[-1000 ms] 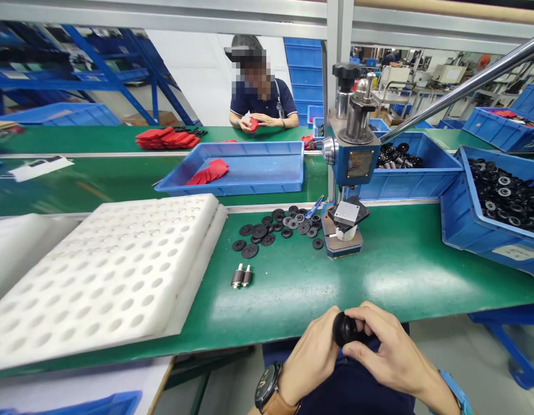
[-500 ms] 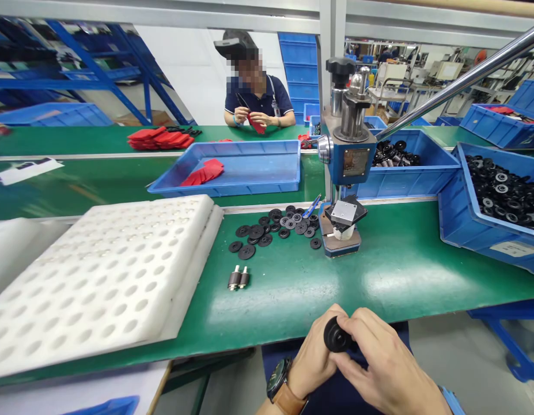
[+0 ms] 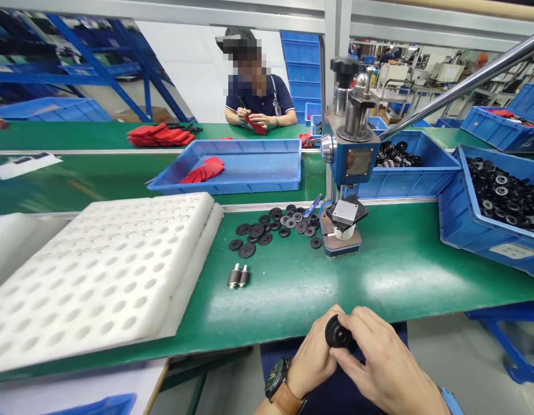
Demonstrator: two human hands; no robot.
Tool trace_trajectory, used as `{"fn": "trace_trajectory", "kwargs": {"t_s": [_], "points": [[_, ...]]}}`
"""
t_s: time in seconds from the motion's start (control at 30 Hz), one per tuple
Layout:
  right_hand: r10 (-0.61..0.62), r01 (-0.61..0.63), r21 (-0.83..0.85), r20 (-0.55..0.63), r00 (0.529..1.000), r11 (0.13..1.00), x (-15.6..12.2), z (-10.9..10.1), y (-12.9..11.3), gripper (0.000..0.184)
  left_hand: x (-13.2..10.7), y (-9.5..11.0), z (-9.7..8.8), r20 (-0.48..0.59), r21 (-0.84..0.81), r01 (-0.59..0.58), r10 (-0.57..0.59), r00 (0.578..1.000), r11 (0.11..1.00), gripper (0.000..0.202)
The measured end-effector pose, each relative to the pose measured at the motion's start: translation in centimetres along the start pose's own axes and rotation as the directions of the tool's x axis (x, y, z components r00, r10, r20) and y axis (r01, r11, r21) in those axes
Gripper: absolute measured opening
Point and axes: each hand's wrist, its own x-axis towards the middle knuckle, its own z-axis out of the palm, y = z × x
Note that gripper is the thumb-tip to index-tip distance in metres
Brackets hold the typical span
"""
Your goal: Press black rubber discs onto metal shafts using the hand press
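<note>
Both my hands are closed on one small black round part (image 3: 337, 332) just below the front edge of the green bench (image 3: 400, 271). My left hand (image 3: 312, 356), with a wristwatch, grips it from the left. My right hand (image 3: 379, 357) wraps it from the right, fingers over its back. Farther up the bench lie several loose black discs (image 3: 275, 226), and two small black-and-metal parts (image 3: 238, 277) lie side by side.
A white foam tray with many holes (image 3: 106, 271) fills the left. A blue hand press (image 3: 351, 167) with a long lever stands behind the discs. Blue bins of black parts (image 3: 495, 202) sit right. Across the bench a person handles red pieces beside a blue tray (image 3: 232, 167).
My hands have turned the black part so its round face shows, and they sit slightly lower and left. The person opposite has lifted a red piece.
</note>
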Motion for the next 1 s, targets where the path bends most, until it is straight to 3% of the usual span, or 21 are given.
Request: {"fn": "trace_trajectory", "kwargs": {"t_s": [0.27,0.4,0.7,0.77,0.87,1.0], "points": [[0.025,-0.025,-0.008,0.015,1.0,1.0,-0.4,0.1,0.4,0.027,-0.7,-0.4,-0.1,0.03,0.115,0.023,-0.026,0.999,0.993,0.026],[0.053,-0.055,0.038,0.045,0.998,0.998,-0.5,0.2,0.9,0.03,-1.9,-1.3,0.1,0.018,0.196,0.004,-0.007,1.0,0.981,0.035],[0.072,-0.075,0.106,0.04,0.997,0.992,-0.8,0.6,1.4,0.031,-1.7,-0.9,0.1,0.025,0.17,0.016,-0.021,0.999,0.985,0.033],[0.082,-0.087,0.134,0.043,0.996,0.987,-0.7,0.4,1.6,0.028,-1.4,-0.3,-0.1,0.033,0.14,0.051,-0.057,0.998,0.989,0.029],[0.12,-0.134,0.221,0.072,0.99,0.966,-0.6,-0.2,2.2,0.019,-1.0,0.9,-0.6,0.068,0.092,0.193,-0.199,0.978,0.977,0.022],[0.176,-0.216,0.348,0.142,0.974,0.912,-0.6,-0.9,3.6,0.021,-0.8,2.2,-1.2,0.097,0.198,0.289,-0.312,0.945,0.937,0.03]]}}
